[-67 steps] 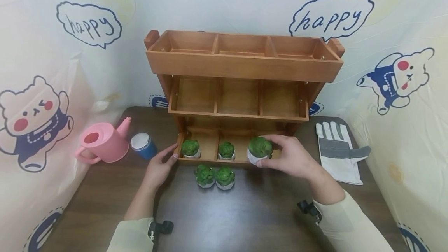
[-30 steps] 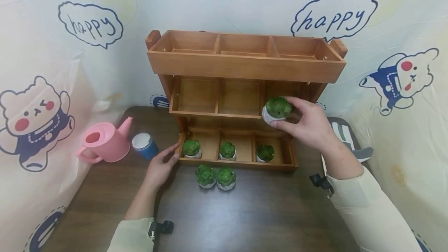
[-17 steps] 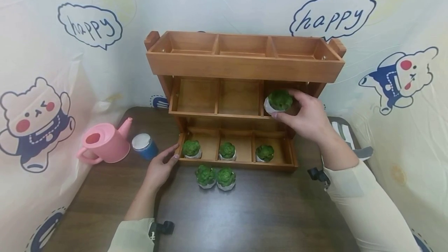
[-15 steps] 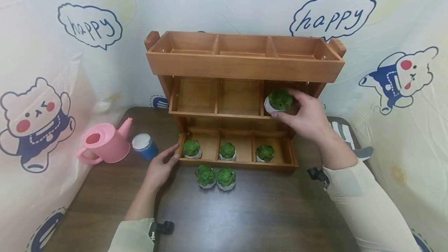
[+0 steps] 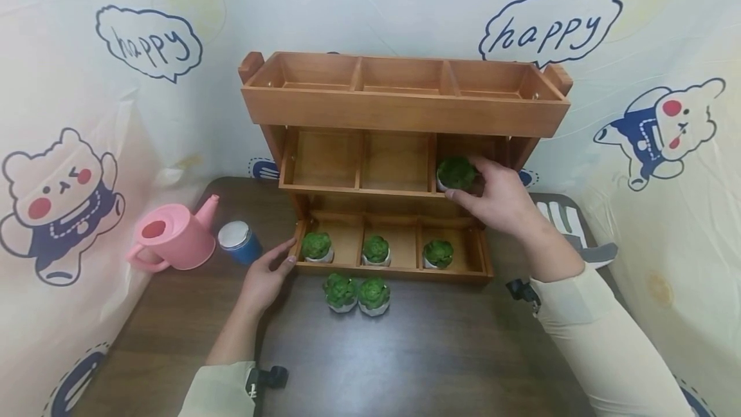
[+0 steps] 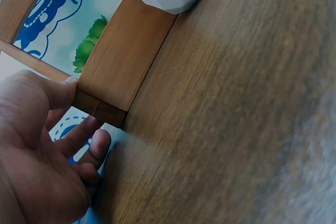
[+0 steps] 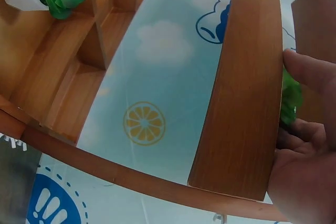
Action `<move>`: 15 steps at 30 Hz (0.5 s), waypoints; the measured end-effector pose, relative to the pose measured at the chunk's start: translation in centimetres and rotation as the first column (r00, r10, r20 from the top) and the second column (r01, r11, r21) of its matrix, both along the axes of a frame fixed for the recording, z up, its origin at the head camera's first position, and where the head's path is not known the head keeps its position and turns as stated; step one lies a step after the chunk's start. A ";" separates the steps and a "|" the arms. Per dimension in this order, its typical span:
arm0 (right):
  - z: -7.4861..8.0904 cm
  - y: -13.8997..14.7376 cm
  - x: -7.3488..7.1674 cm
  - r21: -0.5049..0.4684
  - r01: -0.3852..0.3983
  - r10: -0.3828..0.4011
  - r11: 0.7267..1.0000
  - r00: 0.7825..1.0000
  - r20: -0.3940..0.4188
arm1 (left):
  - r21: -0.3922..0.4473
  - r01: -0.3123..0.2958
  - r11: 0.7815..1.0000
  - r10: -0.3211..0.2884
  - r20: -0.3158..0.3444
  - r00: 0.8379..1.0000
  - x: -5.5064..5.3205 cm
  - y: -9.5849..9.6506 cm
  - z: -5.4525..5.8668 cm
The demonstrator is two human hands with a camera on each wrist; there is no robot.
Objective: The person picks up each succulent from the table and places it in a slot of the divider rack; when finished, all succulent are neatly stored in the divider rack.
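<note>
A three-tier wooden planter rack (image 5: 405,111) stands on the table. My right hand (image 5: 498,198) holds a small potted succulent (image 5: 456,174) by thumb and fingers, in the right compartment of the middle tier. In the right wrist view the front board hides its pot, and only green leaves (image 7: 290,98) show. At the bottom tier's left end, my left hand (image 5: 266,278) grips the corner, thumb at the front board (image 6: 128,56) and fingers round the end. Potted succulents sit in the bottom tier's left (image 5: 316,246), middle (image 5: 376,250) and right (image 5: 438,253) compartments.
Two more potted succulents (image 5: 373,295) stand side by side on the table (image 5: 382,365) before the rack. To the left are a pink watering can (image 5: 173,237) and a blue jar (image 5: 246,250) with a pale lid. A grey-and-white glove (image 5: 596,254) lies right, partly behind my right arm.
My right hand has carried the potted succulent from the bottom tier's front up to the middle tier, then lowered it into the right compartment. The left hand has stayed at the rack's corner.
</note>
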State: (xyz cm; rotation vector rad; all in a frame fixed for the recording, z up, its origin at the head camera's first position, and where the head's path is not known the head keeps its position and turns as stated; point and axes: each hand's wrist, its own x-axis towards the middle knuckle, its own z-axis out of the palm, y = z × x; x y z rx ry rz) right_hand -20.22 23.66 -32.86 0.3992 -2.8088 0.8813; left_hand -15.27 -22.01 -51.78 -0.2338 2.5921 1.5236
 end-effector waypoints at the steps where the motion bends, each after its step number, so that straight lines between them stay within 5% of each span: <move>1: 0.0 0.0 0.0 0.017 -0.004 0.004 1.000 1.000 0.009 | 0.001 0.000 1.000 0.000 -0.001 1.000 0.0 0.0 0.0; 8: 0.1 0.2 -0.1 0.070 -0.028 0.028 0.997 1.000 0.009 | -0.003 -0.003 1.000 0.003 -0.005 1.000 0.0 0.0 0.0; 15: -0.1 0.7 0.7 -0.002 -0.042 0.042 0.999 0.998 -0.052 | -0.005 0.002 1.000 -0.001 0.009 1.000 -0.1 0.1 0.0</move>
